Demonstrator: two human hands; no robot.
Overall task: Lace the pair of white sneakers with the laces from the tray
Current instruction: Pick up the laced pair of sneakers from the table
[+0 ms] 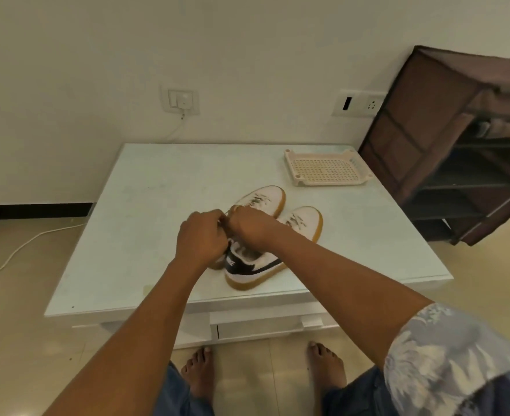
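Left hand (201, 235) and right hand (249, 225) meet over one sneaker (273, 195) on the surface (145, 205). Fingers (214, 213) of both pinch its lace (259, 200).

My left hand (201, 235) and right hand (249, 225) meet knuckle to knuckle, fingers curled, pinching a lace (224, 217) between them; both bare forearms stretch forward, converging.

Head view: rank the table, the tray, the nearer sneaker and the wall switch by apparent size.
1. Table, by far the largest.
2. Tray and nearer sneaker: about alike. The sneaker lies closer and the right hand covers part of it, so I won't rank them.
3. Wall switch, smallest and farthest.
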